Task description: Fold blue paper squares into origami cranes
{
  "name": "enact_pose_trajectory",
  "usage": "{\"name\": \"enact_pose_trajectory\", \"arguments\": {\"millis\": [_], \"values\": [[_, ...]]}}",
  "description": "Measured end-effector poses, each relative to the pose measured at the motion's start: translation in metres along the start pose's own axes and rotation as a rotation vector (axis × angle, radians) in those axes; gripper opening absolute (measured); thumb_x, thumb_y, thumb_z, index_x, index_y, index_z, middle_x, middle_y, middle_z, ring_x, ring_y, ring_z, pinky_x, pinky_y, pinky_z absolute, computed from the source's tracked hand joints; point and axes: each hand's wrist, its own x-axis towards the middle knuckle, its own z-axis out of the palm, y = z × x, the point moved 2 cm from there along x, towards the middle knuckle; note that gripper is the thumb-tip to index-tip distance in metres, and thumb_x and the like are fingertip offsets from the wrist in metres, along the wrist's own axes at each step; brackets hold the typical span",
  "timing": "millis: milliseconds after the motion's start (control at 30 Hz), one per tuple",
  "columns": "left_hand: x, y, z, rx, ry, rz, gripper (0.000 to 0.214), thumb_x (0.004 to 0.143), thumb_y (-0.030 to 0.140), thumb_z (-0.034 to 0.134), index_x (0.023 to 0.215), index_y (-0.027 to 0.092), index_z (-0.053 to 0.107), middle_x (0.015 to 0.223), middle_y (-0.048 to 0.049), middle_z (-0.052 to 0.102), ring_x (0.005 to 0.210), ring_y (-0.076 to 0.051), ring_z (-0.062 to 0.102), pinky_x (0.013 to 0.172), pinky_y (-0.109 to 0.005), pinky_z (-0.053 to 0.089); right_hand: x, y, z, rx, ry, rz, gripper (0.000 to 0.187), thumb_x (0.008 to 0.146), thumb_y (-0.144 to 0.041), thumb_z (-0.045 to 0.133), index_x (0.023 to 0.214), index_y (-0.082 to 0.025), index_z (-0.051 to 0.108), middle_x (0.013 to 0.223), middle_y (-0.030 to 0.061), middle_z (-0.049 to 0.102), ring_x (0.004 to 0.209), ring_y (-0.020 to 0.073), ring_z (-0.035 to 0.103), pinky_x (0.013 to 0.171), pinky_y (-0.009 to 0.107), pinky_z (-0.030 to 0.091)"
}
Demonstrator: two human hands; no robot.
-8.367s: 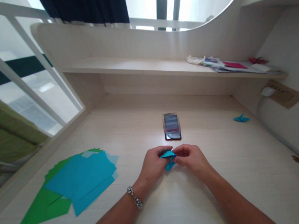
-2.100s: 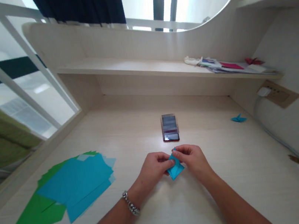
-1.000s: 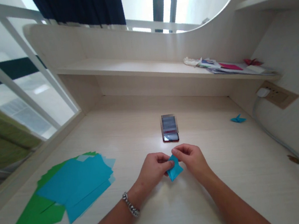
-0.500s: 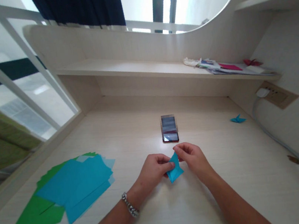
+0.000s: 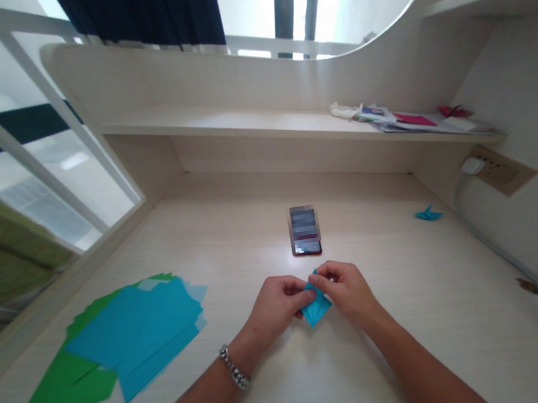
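A small folded piece of blue paper (image 5: 318, 310) is held between both hands, just above the desk. My left hand (image 5: 283, 302) pinches its left side, thumb on top and fingers behind. With thumb and index finger, my right hand (image 5: 345, 286) grips the upper right corner of the same piece. The paper's top is partly hidden by the fingers. Beyond the hands lies a phone (image 5: 304, 231) with a blurred screen.
Fanned blue sheets (image 5: 141, 331) lie over green sheets (image 5: 50, 399) on the left. A small blue folded paper figure (image 5: 428, 214) sits at the right. Papers (image 5: 413, 120) rest on the shelf (image 5: 217, 123); a white plug and cable (image 5: 473, 165) are at the right wall.
My right hand's thumb and finger have moved slightly left and down over the paper's top corner, which now looks folded down. My left hand has kept its hold.
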Motion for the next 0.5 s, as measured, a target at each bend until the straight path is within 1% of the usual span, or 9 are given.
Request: {"name": "enact_pose_trajectory", "arguments": {"millis": [67, 133, 200, 267, 333, 367, 433, 500], "values": [[0.0, 0.0, 0.0, -0.016, -0.012, 0.008, 0.022, 0.067, 0.031, 0.072, 0.077, 0.011, 0.071, 0.067, -0.0048, 0.067, 0.055, -0.013, 0.057, 0.051, -0.024, 0.045, 0.0, 0.0, 0.0, -0.004, 0.043, -0.015, 0.019, 0.074, -0.034, 0.066, 0.068, -0.017, 0.068, 0.063, 0.0008, 0.063, 0.061, 0.0152, 0.055, 0.055, 0.024, 0.042], [-0.001, 0.0, 0.0, -0.04, -0.012, 0.02, 0.024, 0.068, 0.031, 0.072, 0.079, 0.011, 0.071, 0.068, -0.0057, 0.068, 0.056, -0.013, 0.058, 0.052, -0.024, 0.046, 0.0, 0.002, 0.001, 0.04, 0.04, -0.011, 0.019, 0.074, -0.035, 0.066, 0.072, -0.016, 0.069, 0.066, 0.0017, 0.065, 0.064, 0.016, 0.057, 0.057, 0.025, 0.043], [0.0, 0.001, -0.001, -0.067, 0.013, 0.039, 0.024, 0.069, 0.031, 0.072, 0.078, 0.009, 0.07, 0.066, -0.0057, 0.067, 0.056, -0.013, 0.058, 0.052, -0.024, 0.047, 0.001, 0.005, 0.003, 0.108, -0.003, 0.005, 0.021, 0.074, -0.037, 0.067, 0.077, -0.016, 0.069, 0.071, 0.003, 0.067, 0.067, 0.0169, 0.059, 0.06, 0.026, 0.046], [0.001, 0.001, -0.002, -0.099, 0.052, 0.053, 0.026, 0.069, 0.032, 0.073, 0.081, 0.009, 0.069, 0.067, -0.0061, 0.067, 0.057, -0.014, 0.059, 0.053, -0.025, 0.047, 0.001, 0.008, 0.006, 0.176, -0.058, 0.037, 0.023, 0.074, -0.038, 0.067, 0.082, -0.016, 0.069, 0.076, 0.0039, 0.068, 0.069, 0.0174, 0.06, 0.063, 0.027, 0.048], [0.001, 0.002, -0.003, -0.133, 0.077, 0.079, 0.028, 0.069, 0.031, 0.074, 0.085, 0.009, 0.068, 0.073, -0.0078, 0.069, 0.063, -0.016, 0.062, 0.056, -0.025, 0.049, 0.001, 0.01, 0.008, 0.227, -0.091, 0.082, 0.025, 0.073, -0.038, 0.068, 0.085, -0.016, 0.069, 0.075, 0.0041, 0.069, 0.066, 0.0174, 0.061, 0.06, 0.028, 0.049], [0.001, 0.002, -0.003, -0.167, 0.083, 0.088, 0.028, 0.069, 0.031, 0.074, 0.086, 0.009, 0.067, 0.078, -0.009, 0.07, 0.068, -0.017, 0.064, 0.061, -0.027, 0.051, 0.001, 0.011, 0.008, 0.237, -0.09, 0.101, 0.025, 0.073, -0.038, 0.068, 0.085, -0.016, 0.068, 0.073, 0.004, 0.068, 0.063, 0.0172, 0.06, 0.057, 0.027, 0.049], [0.0, 0.002, -0.002, -0.225, 0.074, 0.072, 0.029, 0.067, 0.03, 0.075, 0.086, 0.01, 0.066, 0.08, -0.0093, 0.07, 0.07, -0.018, 0.065, 0.064, -0.029, 0.052, 0.0, 0.009, 0.008, 0.216, -0.053, 0.101, 0.024, 0.073, -0.037, 0.068, 0.084, -0.015, 0.068, 0.07, 0.0039, 0.068, 0.06, 0.0169, 0.06, 0.053, 0.027, 0.048], [-0.001, 0.001, 0.0, -0.272, 0.025, 0.037, 0.035, 0.065, 0.027, 0.077, 0.094, 0.011, 0.065, 0.081, -0.008, 0.069, 0.071, -0.017, 0.065, 0.064, -0.029, 0.052, -0.001, 0.007, 0.007, 0.165, 0.009, 0.056, 0.022, 0.074, -0.035, 0.067, 0.082, -0.015, 0.069, 0.07, 0.0045, 0.068, 0.061, 0.0172, 0.06, 0.055, 0.027, 0.048]]}}
